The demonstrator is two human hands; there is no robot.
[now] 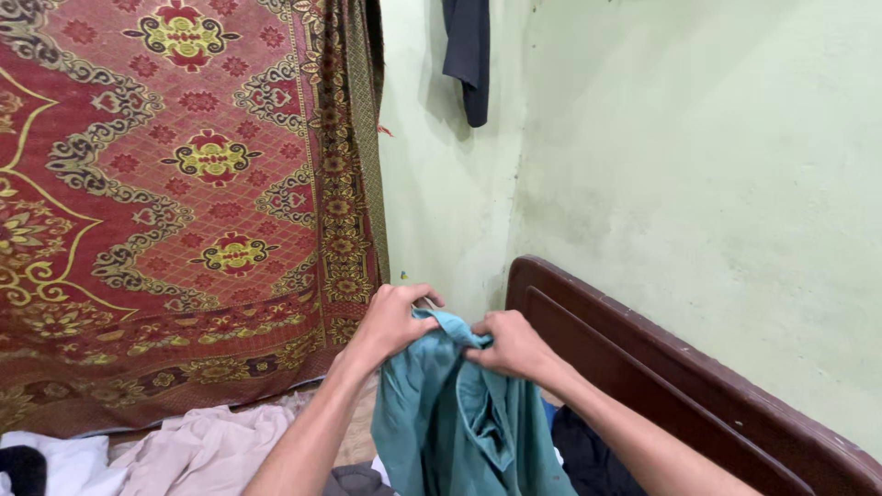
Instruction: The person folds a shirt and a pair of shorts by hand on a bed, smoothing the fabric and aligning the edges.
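Hanging crumpled, teal garment [459,413].

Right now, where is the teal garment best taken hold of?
Probably at its bunched top edge, from above. The teal garment hangs down from there, and the left hand and right hand already pinch that edge side by side. The rest drapes loose, with no firm part to grip.
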